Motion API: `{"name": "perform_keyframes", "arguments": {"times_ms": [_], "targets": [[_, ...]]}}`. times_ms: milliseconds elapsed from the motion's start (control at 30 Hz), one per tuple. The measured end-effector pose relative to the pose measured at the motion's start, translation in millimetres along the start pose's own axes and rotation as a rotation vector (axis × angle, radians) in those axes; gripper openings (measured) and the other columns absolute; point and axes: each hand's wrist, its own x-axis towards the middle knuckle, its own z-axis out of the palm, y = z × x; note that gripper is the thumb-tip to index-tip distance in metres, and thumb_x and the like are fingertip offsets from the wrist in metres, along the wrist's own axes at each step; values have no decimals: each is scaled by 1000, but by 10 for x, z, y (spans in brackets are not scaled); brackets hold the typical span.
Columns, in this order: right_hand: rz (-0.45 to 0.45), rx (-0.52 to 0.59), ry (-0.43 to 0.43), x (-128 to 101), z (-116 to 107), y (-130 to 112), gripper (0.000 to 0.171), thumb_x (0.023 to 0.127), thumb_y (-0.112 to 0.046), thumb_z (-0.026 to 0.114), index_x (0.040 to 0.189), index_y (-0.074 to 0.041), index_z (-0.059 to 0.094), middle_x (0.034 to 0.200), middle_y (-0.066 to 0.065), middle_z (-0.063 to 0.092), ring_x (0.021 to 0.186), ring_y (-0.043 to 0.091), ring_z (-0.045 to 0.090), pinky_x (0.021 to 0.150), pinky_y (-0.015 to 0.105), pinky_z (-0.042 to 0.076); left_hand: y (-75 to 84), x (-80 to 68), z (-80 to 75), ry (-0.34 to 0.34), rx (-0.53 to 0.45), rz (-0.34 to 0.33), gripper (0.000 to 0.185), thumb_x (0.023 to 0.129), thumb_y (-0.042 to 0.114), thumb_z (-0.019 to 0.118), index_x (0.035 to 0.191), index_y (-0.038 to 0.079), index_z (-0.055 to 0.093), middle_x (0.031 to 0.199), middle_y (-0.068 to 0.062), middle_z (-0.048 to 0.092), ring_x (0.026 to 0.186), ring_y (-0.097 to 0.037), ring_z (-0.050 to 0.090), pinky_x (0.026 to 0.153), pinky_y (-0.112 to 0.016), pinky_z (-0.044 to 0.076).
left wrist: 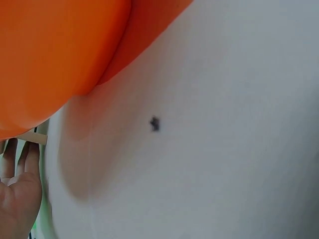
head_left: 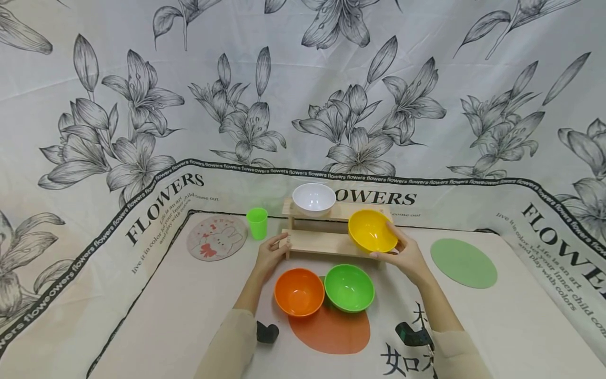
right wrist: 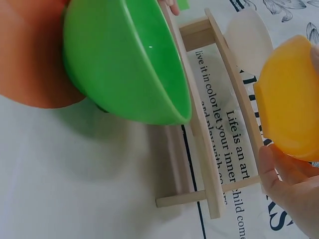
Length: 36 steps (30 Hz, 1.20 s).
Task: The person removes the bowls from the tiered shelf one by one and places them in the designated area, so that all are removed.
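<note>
Head view, whole layout: wooden two-tier rack at table centre with white bowl on its upper shelf, orange bowl and green bowl side by side in front, green cup to the left. Right wrist view alone shows the rack's underside slats and the right hand with fingers curled round the yellow bowl, held tilted at the rack's right end. Left hand rests with straight fingers against the rack's left end, gripping nothing.
</note>
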Motion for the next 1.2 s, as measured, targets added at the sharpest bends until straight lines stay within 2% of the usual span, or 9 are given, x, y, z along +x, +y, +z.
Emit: {"name": "perform_keyframes", "arguments": {"times_ms": [133, 233, 433, 633, 733, 1033, 1200], "targets": [[7, 17, -8, -92, -1, 11, 92, 79, -8, 75, 149, -1, 17, 152, 21, 21, 132, 38, 33, 93, 12, 41, -3, -2, -5, 3, 9, 8, 45, 85, 4, 67, 127, -2, 55, 127, -26, 55, 96, -13, 62, 80, -22, 53], [16, 36, -16, -153, 5, 19, 92, 79, -7, 75, 149, -1, 16, 153, 22, 19, 132, 39, 32, 87, 8, 41, 0, -3, -4, 7, 10, 11, 45, 85, 5, 67, 127, -2, 56, 126, -26, 55, 91, -10, 61, 78, -21, 53], [27, 42, -5, -250, -11, 53, 91, 79, -6, 75, 149, 1, 17, 153, 23, 18, 132, 39, 30, 87, 6, 40, 12, 0, 1, 8, 7, 1, 45, 84, 5, 67, 127, -1, 56, 128, -24, 54, 104, -16, 60, 83, -24, 53], [46, 31, 0, -352, -46, 100, 92, 79, -8, 75, 149, 1, 16, 153, 22, 18, 130, 39, 31, 87, 8, 42, 8, 10, 4, -1, -2, -18, 46, 85, 4, 66, 130, -2, 54, 131, -24, 52, 99, -13, 60, 83, -23, 52], [55, 26, 0, -405, -62, 120, 92, 80, -9, 74, 149, 0, 15, 153, 22, 19, 129, 39, 33, 87, 8, 42, 23, 8, 3, -16, -4, -18, 47, 86, 4, 66, 131, -3, 52, 135, -24, 48, 102, -12, 59, 84, -24, 52], [68, -14, 11, -551, -86, 201, 92, 79, -8, 74, 149, 1, 15, 152, 24, 19, 129, 41, 33, 87, 7, 41, 248, -137, 41, -41, 8, -30, 47, 87, -1, 62, 131, -8, 48, 138, -27, 43, 107, -16, 57, 86, -26, 52], [65, -60, 27, -620, -97, 244, 91, 79, -9, 75, 148, 2, 17, 151, 25, 20, 128, 42, 34, 86, 8, 41, 182, -101, 27, -30, 9, -30, 47, 87, 0, 62, 131, -7, 49, 140, -26, 41, 117, -24, 52, 86, -25, 51]]}}
